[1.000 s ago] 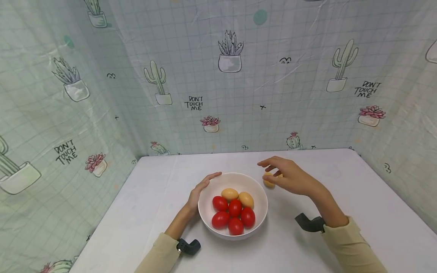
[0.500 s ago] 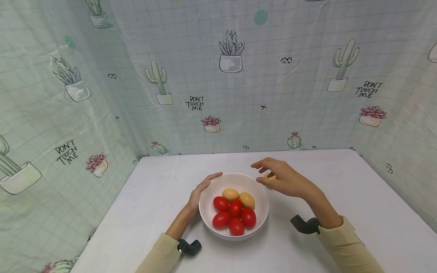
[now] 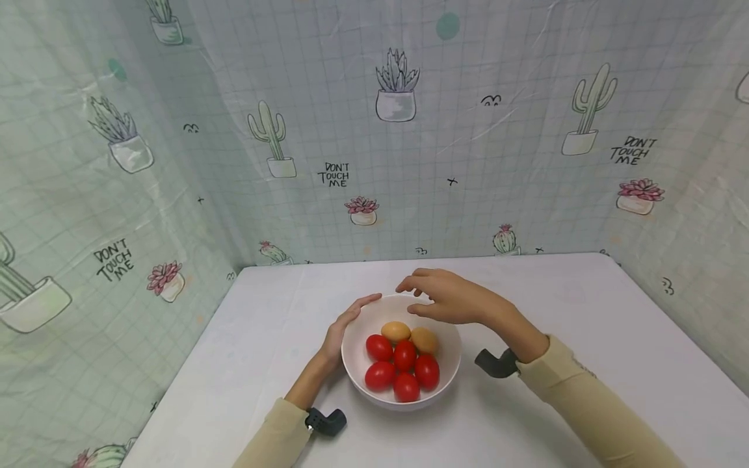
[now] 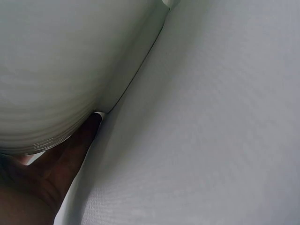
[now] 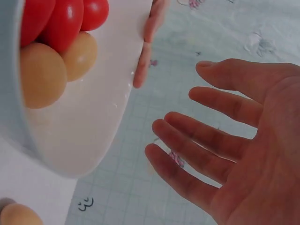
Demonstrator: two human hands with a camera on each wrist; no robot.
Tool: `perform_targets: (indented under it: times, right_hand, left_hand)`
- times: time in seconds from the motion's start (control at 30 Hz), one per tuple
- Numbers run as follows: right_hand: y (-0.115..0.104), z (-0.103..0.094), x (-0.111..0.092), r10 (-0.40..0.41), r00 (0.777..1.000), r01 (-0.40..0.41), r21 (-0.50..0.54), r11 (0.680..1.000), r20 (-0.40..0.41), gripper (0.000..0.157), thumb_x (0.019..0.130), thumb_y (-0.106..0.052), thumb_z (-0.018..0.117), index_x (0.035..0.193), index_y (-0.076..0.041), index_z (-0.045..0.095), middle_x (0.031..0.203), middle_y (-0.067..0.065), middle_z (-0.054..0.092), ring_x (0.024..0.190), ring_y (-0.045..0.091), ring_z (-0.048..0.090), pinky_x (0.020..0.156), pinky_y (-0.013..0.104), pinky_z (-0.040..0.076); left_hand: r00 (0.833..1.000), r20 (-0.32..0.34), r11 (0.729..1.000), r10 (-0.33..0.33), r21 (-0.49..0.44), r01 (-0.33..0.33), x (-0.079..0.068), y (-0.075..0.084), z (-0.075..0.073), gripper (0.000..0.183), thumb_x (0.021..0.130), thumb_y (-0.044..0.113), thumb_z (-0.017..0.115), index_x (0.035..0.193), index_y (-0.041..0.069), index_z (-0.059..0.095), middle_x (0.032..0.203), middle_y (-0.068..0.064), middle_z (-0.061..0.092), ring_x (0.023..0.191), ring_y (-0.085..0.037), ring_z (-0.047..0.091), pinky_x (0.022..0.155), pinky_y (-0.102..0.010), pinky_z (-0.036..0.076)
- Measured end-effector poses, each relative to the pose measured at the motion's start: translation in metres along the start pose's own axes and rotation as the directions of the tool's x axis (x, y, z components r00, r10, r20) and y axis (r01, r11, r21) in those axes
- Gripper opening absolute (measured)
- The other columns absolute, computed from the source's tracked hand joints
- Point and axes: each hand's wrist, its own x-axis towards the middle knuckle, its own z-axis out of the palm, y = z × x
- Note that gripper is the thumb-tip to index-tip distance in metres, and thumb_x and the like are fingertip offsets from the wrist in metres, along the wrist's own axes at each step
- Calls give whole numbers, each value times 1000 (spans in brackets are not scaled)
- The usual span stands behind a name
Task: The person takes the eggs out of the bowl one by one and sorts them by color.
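Observation:
A white bowl [image 3: 354, 374] stands on the table, holding several red eggs [image 3: 380, 376] and two yellow eggs [image 3: 396, 331]. My left hand [image 3: 335, 335] rests against the bowl's left outer side, fingers stretched along the wall up to the rim. Its lower part touches the bowl's outside in the left wrist view. Over the bowl's far right rim hovers my right hand [image 3: 447, 296], fingers spread, with nothing in it; the right wrist view shows its bare palm. Another yellow egg [image 5: 21, 216] lies on the table outside the bowl; my right hand and arm hide that spot in the head view.
The white table [image 3: 281, 325] meets a wall sheet [image 3: 445, 221] printed with cacti behind it, and more of this sheet hangs at both sides. A dark wrist mount [image 3: 497, 363] juts from my right wrist, and another [image 3: 328, 422] from my left.
My right hand has moved left, from above the yellow egg on the table to over the bowl's rim. That egg is now covered in the head view. My left hand stays on the bowl.

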Motion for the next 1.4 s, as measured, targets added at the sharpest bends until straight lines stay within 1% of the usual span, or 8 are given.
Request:
perform_targets:
  times: [0.17, 0.37, 0.47, 0.6, 0.7, 0.93, 1.13, 1.4]
  right_hand:
    - [-6, 2, 19, 0, 997, -1, 20, 1000, 78, 35, 97, -23, 70, 132, -19, 68, 129, 4, 69, 118, 25, 67, 94, 39, 61]
    - [-11, 5, 37, -80, 989, 78, 20, 997, 125, 31, 98, -18, 67, 128, -13, 70, 124, 8, 72, 113, 26, 68, 95, 38, 60]
    - [-13, 9, 44, -86, 982, 86, 8, 996, 166, 31, 98, -19, 66, 127, -11, 70, 123, 7, 73, 111, 25, 68, 94, 36, 60]
    - [-13, 15, 51, -52, 971, 50, 13, 999, 234, 32, 98, -21, 68, 128, -11, 70, 120, 6, 74, 109, 21, 68, 91, 34, 61]
    - [-13, 20, 54, -20, 960, 17, 16, 1000, 280, 34, 97, -22, 70, 129, -13, 70, 118, 5, 73, 107, 18, 67, 91, 33, 61]
    - [-17, 25, 58, 30, 928, -39, 16, 999, 370, 37, 94, -24, 73, 130, -14, 70, 127, 10, 71, 110, 21, 67, 94, 40, 62]
    - [-16, 29, 66, 103, 901, -100, -30, 995, 421, 38, 93, -27, 72, 131, -19, 69, 129, 6, 69, 113, 19, 63, 93, 40, 61]
    - [-12, 43, 70, 157, 874, -149, -54, 987, 460, 38, 91, -26, 74, 129, -22, 71, 115, 0, 71, 100, 15, 63, 86, 35, 61]
  left_hand:
    - [1000, -9, 1000, 4, -4, -4, 2, 1, 0, 56, 110, 30, 11, 159, 19, 36, 167, -5, 36, 150, -35, 40, 115, -26, 46]
    - [998, -55, 1000, -20, -12, 20, 1, 3, 2, 56, 110, 29, 13, 159, 14, 37, 168, -7, 34, 151, -32, 37, 113, -18, 44]
    - [996, -72, 999, -45, -3, 45, 0, 3, 2, 56, 110, 30, 13, 158, 15, 37, 167, -6, 33, 147, -33, 40, 109, -17, 46]
    - [995, -76, 998, -59, 13, 60, 0, 4, 2, 56, 109, 31, 14, 158, 16, 38, 167, -5, 34, 146, -33, 42, 107, -17, 47]
    - [995, -85, 998, -55, 30, 57, 0, 3, 2, 56, 109, 31, 15, 157, 17, 40, 166, -5, 35, 148, -30, 39, 112, -21, 45]
    - [997, -70, 999, -16, 32, 18, 1, 3, 2, 56, 110, 29, 15, 157, 17, 41, 166, -4, 37, 152, -28, 36, 114, -23, 46]
    - [999, -40, 999, -2, 45, 4, 4, 3, -2, 55, 110, 31, 15, 157, 21, 41, 166, -2, 38, 153, -30, 36, 112, -30, 50]
    - [1000, -11, 999, -1, 39, 1, 1, -2, -3, 56, 110, 31, 14, 160, 20, 37, 169, -6, 33, 152, -35, 38, 108, -29, 53]
